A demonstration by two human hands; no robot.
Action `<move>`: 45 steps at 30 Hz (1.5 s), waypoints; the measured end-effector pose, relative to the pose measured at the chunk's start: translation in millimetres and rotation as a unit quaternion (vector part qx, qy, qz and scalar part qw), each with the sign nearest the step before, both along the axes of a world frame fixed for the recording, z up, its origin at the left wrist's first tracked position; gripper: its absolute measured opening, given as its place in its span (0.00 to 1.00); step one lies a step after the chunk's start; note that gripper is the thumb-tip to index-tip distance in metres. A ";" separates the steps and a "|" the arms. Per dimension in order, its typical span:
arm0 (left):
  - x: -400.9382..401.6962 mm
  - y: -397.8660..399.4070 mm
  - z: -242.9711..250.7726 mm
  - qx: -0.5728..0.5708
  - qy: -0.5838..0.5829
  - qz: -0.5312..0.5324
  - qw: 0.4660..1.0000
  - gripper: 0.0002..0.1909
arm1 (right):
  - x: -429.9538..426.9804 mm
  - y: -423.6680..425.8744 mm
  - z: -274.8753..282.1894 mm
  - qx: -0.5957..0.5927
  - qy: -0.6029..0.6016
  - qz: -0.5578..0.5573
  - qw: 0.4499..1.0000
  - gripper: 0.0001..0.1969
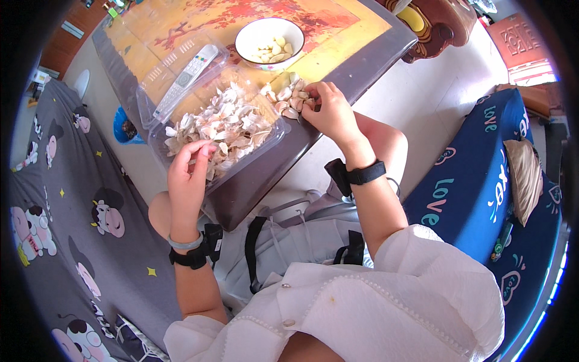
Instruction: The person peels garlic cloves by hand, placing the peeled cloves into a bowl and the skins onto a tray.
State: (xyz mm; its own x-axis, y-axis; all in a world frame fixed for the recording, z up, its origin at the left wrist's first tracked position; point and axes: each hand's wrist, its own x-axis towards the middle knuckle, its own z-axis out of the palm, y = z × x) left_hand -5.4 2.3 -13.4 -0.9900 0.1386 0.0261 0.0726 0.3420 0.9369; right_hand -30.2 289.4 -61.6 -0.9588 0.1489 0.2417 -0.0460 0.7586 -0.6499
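Note:
My left hand is at the near left edge of a clear plastic container heaped with papery garlic skins. Its thumb and forefinger come together over the skins, and whether a scrap sits between them is unclear. On the table's right side, my right hand reaches into a small pile of unpeeled garlic cloves. Its fingers curl down at the pile's right edge, and the fingertips are partly hidden. Beyond the pile stands a white bowl with a dark rim, holding peeled garlic cloves.
A remote control lies on the container's open clear lid. The wooden table has a dark border with a corner towards me. A blue bin stands on the floor at left. Covered seats flank me, grey and blue.

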 end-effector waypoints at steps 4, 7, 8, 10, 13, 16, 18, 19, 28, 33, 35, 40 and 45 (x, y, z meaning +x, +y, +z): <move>-1.4 -1.0 -2.0 0.002 -0.001 -0.002 1.000 0.08 | -8.0 -8.8 -5.2 0.091 0.043 -0.028 0.995 0.13; -1.1 0.0 -2.2 0.009 -0.011 0.002 1.000 0.08 | -11.2 -9.3 -8.7 0.097 0.069 -0.047 0.992 0.11; -1.2 1.1 -1.7 0.008 -0.011 0.002 1.000 0.08 | -11.8 -8.8 -9.8 0.091 0.088 -0.058 0.990 0.10; -0.8 2.1 -0.4 0.004 -0.013 0.006 1.000 0.08 | -11.6 -8.0 -8.0 0.083 0.097 -0.067 0.990 0.10; -2.1 3.6 -2.2 0.020 -0.007 0.007 1.000 0.08 | -9.5 -3.8 -3.2 0.067 0.082 -0.074 0.992 0.11; -1.2 1.5 -1.5 0.023 -0.001 0.019 1.000 0.08 | -10.0 -8.9 8.6 0.063 0.157 -0.050 0.984 0.10; -1.3 -0.3 -0.2 0.035 0.008 0.031 0.999 0.09 | -8.2 -18.7 25.6 -0.010 0.148 -0.011 0.989 0.10; -1.5 -2.1 0.2 0.046 0.016 0.038 0.998 0.09 | -7.3 -28.2 34.4 -0.083 0.136 0.025 0.987 0.10; -5.3 5.9 9.1 0.219 -0.055 0.019 0.974 0.12 | -4.5 -115.0 57.2 -0.152 0.094 0.275 0.945 0.11; -5.1 -10.8 -4.0 0.244 -0.071 0.050 0.966 0.10 | 2.8 -136.5 48.4 -0.253 0.053 0.301 0.918 0.12; -6.0 -7.3 -6.5 0.257 -0.073 0.048 0.963 0.10 | 2.8 -131.0 46.6 -0.250 0.045 0.304 0.918 0.11; -9.7 1.9 0.0 0.208 -0.074 0.044 0.974 0.10 | -3.9 -126.9 37.4 -0.346 0.016 0.260 0.902 0.08; -8.1 1.6 1.4 0.216 -0.069 0.048 0.973 0.09 | -3.9 -131.5 29.8 -0.372 0.023 0.226 0.900 0.07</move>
State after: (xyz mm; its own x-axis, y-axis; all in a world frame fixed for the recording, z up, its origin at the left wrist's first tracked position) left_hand -13.5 3.9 -12.0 -0.9961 0.0512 -0.0720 -0.0763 -0.0863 0.9933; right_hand -34.1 157.9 -31.9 -0.9533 -0.1171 0.2785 -0.2815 0.0101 -0.9595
